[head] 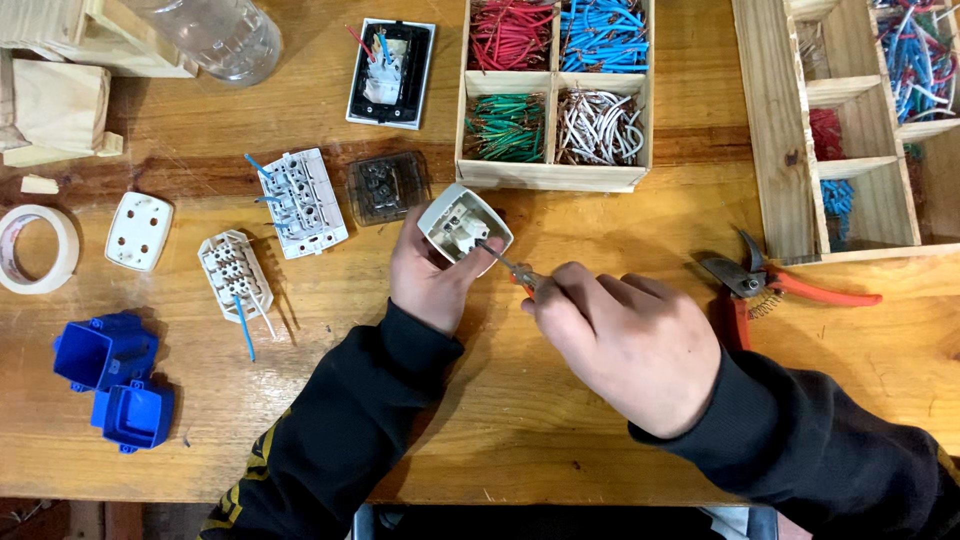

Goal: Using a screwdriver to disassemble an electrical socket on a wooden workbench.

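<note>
My left hand [428,280] holds a small white switch module [463,224] tilted up, its open back facing me. My right hand [625,335] grips a small screwdriver [510,268] with an orange handle; its metal tip is inside the back of the module. Both hands are above the middle of the wooden table [560,420].
A wooden box [553,175] with red, blue, green and white wire pieces stands behind the hands. Orange-handled pliers [770,285] lie at right beside a wooden rack [790,140]. White socket parts [300,202], a clear cover [387,186], tape roll [35,248] and blue boxes [115,378] lie left.
</note>
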